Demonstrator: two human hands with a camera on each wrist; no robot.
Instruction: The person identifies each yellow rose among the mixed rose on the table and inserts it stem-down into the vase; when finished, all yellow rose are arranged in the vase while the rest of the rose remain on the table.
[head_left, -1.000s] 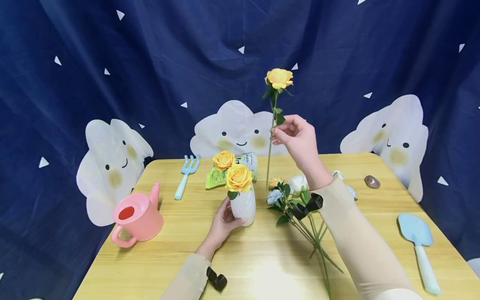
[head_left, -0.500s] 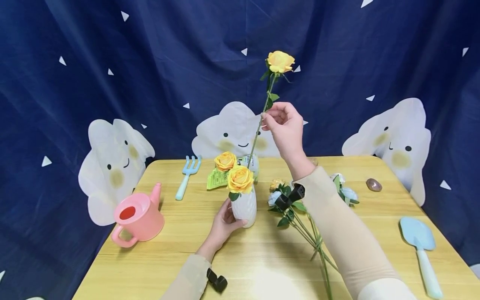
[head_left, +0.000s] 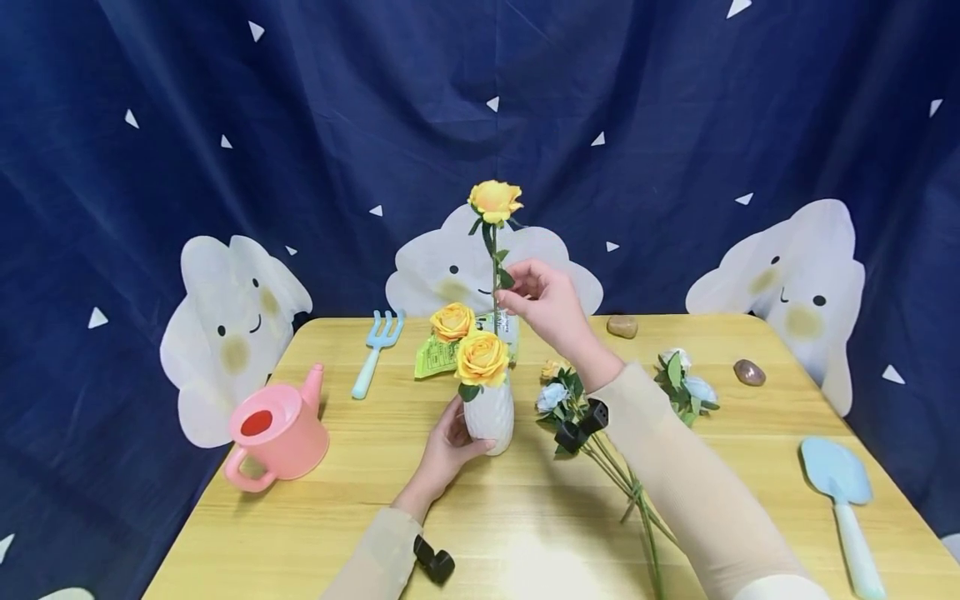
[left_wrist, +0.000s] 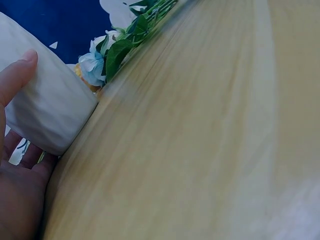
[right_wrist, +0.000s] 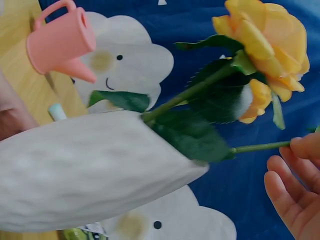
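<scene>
My left hand (head_left: 441, 460) grips a white textured vase (head_left: 491, 419) standing on the table, its thumb across the front in the left wrist view. Two yellow roses (head_left: 482, 359) bloom at the vase's mouth. Above them my right hand (head_left: 546, 307) pinches the stem of another yellow rose (head_left: 496, 201), held upright with its bloom high. The right wrist view has this stem (right_wrist: 260, 147) running from thumb and fingertips to the vase's rim, where a leaf (right_wrist: 192, 135) hides its lower end.
Right of the vase lies a bunch of artificial flowers (head_left: 553, 397), with more blossoms (head_left: 697, 389) beyond the sleeve. A pink watering can (head_left: 279, 433) and blue hand fork (head_left: 375, 354) are left, a blue trowel (head_left: 836, 475) right. Two stones (head_left: 749, 372) and a green packet (head_left: 435, 358) lie farther back.
My right hand has carried the rose left over the vase, first raising it, then lowering it as the stem came upright. The left hand has stayed on the vase.
</scene>
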